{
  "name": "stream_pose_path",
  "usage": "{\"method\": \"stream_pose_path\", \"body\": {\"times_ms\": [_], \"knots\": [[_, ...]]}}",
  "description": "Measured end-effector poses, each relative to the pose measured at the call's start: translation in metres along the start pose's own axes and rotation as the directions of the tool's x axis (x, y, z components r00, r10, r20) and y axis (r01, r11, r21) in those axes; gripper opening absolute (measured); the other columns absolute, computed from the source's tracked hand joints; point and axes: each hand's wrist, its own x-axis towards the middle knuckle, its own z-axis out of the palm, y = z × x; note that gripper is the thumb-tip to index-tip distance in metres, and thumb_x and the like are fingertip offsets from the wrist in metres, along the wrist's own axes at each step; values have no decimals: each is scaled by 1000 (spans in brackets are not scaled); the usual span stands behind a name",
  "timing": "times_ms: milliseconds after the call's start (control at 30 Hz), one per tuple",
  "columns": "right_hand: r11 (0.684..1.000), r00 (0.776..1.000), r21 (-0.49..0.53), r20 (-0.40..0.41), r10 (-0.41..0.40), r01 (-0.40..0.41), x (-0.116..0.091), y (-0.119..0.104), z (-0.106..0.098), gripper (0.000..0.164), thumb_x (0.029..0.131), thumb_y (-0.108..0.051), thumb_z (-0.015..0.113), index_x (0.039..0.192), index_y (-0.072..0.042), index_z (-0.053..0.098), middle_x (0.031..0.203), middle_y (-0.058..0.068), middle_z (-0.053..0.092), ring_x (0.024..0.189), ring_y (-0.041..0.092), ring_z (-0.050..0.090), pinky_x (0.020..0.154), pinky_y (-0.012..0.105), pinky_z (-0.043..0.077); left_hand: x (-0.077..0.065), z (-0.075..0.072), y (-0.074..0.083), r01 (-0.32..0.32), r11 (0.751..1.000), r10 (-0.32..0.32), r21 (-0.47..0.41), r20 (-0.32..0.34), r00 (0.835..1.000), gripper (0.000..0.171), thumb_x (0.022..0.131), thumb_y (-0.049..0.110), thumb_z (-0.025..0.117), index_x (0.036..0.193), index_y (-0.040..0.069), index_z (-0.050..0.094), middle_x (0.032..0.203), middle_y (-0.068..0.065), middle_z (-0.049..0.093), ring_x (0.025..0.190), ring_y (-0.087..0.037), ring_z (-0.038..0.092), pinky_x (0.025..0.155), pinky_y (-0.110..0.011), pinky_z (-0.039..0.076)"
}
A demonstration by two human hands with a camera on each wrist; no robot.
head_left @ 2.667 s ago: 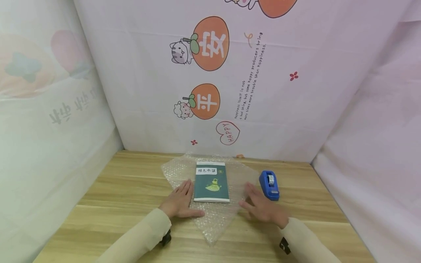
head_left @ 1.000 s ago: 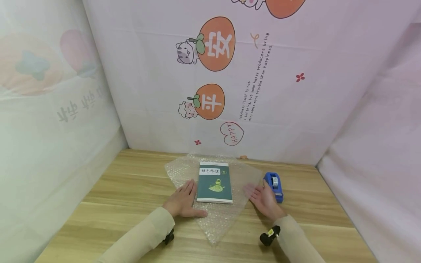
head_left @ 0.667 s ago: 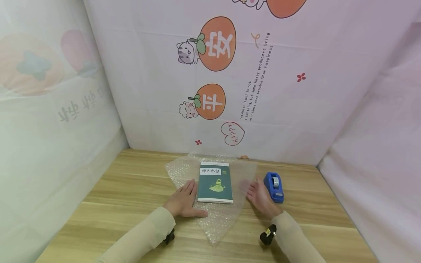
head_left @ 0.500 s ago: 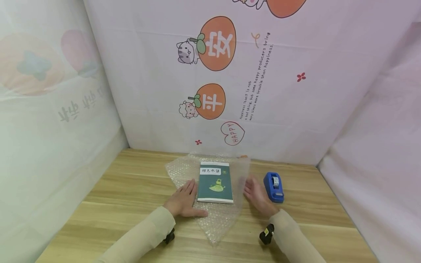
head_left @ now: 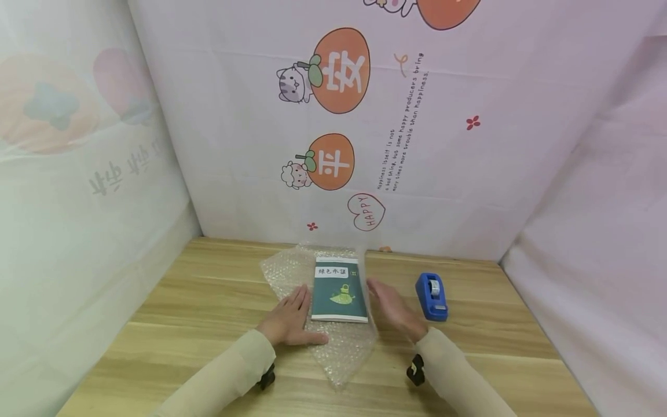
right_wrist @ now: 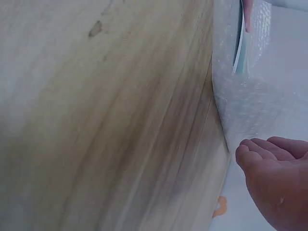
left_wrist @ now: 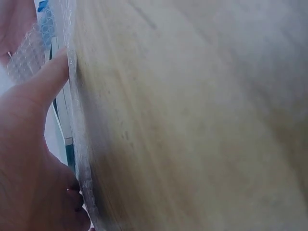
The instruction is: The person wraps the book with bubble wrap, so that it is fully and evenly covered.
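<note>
A green booklet (head_left: pixel 339 298) with white bands lies face up on a sheet of clear bubble wrap (head_left: pixel 341 354), which is turned like a diamond. My left hand (head_left: pixel 288 319) rests with spread fingers on the wrap along the booklet's left edge, thumb pointing right below it. On the other side, my right hand (head_left: pixel 396 310) holds its straight fingers against the wrap's right part, which stands raised beside the booklet's right edge. In the right wrist view those fingers (right_wrist: pixel 269 151) touch the lifted wrap (right_wrist: pixel 245 103); the thumb is hidden there.
A blue tape dispenser (head_left: pixel 432 296) with a roll of tape stands right of my right hand. The wooden table (head_left: pixel 198 324) meets a printed cloth wall (head_left: pixel 427 220) at the back, with cloth walls left and right too.
My right hand has turned and moved left, away from the tape dispenser, lifting the wrap's right corner and bringing it up beside the booklet. My left hand has stayed in place.
</note>
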Motion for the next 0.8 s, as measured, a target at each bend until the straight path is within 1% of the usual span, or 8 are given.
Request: {"method": "stream_pose_path", "body": {"times_ms": [167,267,333,433,533,633,733,800], "knots": [[994,999,-105,-21,39,-41,1,-3,7,79,112,-61,20,164,-3,36,169,19,38,159,41,33,132,61,22,-9,-11,8,1,1000,-1,3,10,1000,134,81,94,53,168,-1,14,178,-20,7,167,-35,10,135,-54,20],[989,998,-138,-26,49,-52,1,-4,11,83,110,-67,21,164,-5,36,171,16,37,160,39,31,132,60,21,-13,-17,13,-1,1000,0,10,11,1000,130,84,89,56,167,-3,16,178,-21,11,166,-36,13,134,-54,22],[987,998,-151,-22,58,-61,1,-6,13,81,111,-65,22,165,-6,35,172,14,35,161,38,29,133,59,21,-14,-19,15,2,1000,-2,20,14,1000,127,86,86,58,167,-2,17,178,-21,12,166,-35,13,134,-53,23],[986,998,-159,-17,56,-58,1,-8,16,75,113,-58,24,164,-4,35,172,16,34,161,39,29,132,59,22,-15,-20,15,4,1000,-4,24,15,1000,126,86,85,59,168,-2,17,178,-20,12,166,-34,14,134,-52,24],[985,999,-164,-14,44,-46,1,-9,18,72,115,-54,26,163,-2,37,170,18,37,160,39,32,132,58,24,-12,-17,13,-2,1000,2,12,13,1000,127,86,86,58,168,-1,17,178,-20,12,167,-34,13,134,-53,23],[979,1000,-202,-12,19,-21,1,-10,21,71,115,-52,28,160,0,41,167,20,41,158,40,36,131,57,27,-9,-12,8,-13,1000,13,-5,0,1000,131,84,91,54,168,-1,16,178,-20,11,167,-35,13,134,-55,22],[965,1000,-262,22,4,2,1,-11,23,67,116,-48,29,160,0,41,167,19,41,158,39,36,131,56,28,-6,-6,4,-16,1000,16,1,-7,1000,135,81,97,48,168,0,14,179,-18,8,167,-33,10,134,-55,20],[951,998,-306,67,-15,35,1,-13,24,63,116,-42,30,160,2,40,168,21,38,159,40,34,131,57,27,-5,-5,4,-12,1000,12,11,-4,1000,135,80,97,48,169,1,14,179,-17,8,167,-32,10,135,-54,20]]}}
